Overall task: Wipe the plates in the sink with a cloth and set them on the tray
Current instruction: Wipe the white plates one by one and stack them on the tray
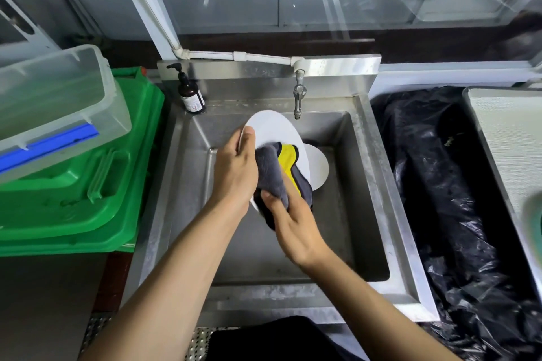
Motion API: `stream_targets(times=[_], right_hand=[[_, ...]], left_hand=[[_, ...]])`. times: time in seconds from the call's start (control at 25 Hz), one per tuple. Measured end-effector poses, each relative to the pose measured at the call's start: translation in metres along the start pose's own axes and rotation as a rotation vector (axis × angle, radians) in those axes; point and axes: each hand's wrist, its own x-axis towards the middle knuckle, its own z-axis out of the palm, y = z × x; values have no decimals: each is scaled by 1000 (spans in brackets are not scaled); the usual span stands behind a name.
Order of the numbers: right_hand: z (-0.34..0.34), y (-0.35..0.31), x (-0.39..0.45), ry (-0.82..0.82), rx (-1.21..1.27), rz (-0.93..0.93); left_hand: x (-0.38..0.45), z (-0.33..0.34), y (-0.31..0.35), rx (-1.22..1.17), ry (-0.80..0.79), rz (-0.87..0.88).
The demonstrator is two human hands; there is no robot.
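Right hand point(289, 224): nearest the camera; fingers and thumb curled round a bunched cloth point(274, 174), pressing it against the plate face. The bunching appears to give a firm pad for wiping.
Cloth: grey with a yellow side showing; lies between the right hand and the plate, covering the plate's lower middle.
Left hand point(234, 168): grips the held plate point(272, 129) at its left rim, thumb on the face and fingers behind. The rim grip leaves most of the face free for the cloth.
Held plate: white, round, raised on edge and tilted over the basin, so that drips would likely fall into the sink.
Second plate point(318, 168): white, lower in the basin behind the held plate, partly hidden; judged to be awaiting its turn.
Sink point(369, 173): stainless steel; holds both plates.
Tap point(298, 97): above the far wall of the basin; no running water visible.
Soap bottle point(190, 91): dark pump bottle on the far left corner of the sink rim, within reach.
Tray point(504, 138): the pale flat surface at far right is probably the destination; no plate is seen on its visible part.
Step in hand: wiping the first plate; transfer not yet done.
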Motion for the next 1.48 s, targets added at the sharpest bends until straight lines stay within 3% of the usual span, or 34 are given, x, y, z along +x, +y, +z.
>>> stream_targets(times=[0.2,0.52,0.68,0.76,0.92,1.0,1.08,1.16,1.32,1.48], right_hand=[[-23,-12,72,160,-32,137],[-7,-24,-18,-54,-154,-70],[-8,-18,-12,183,-494,-255],[-12,-16,-5,275,-552,-252],[-29,-31,8,387,-185,35],[-39,-33,14,458,-48,126],[-47,-33,17,514,76,192],[-56,-33,18,563,248,253],[-68,-36,19,593,475,352],[-76,-31,19,646,604,447]], left_hand=[[-7,2,2,14,-25,65],[17,-7,21,83,143,15],[18,-2,15,32,147,-66],[20,-2,17,-36,138,-147],[17,-9,21,-292,-47,-427],[13,-14,8,-213,-87,-403],[12,-21,-11,9,-81,-282],[8,-27,-28,189,-92,-305],[8,-29,-43,-191,-108,-483],[8,-30,-37,-464,-148,-464]])
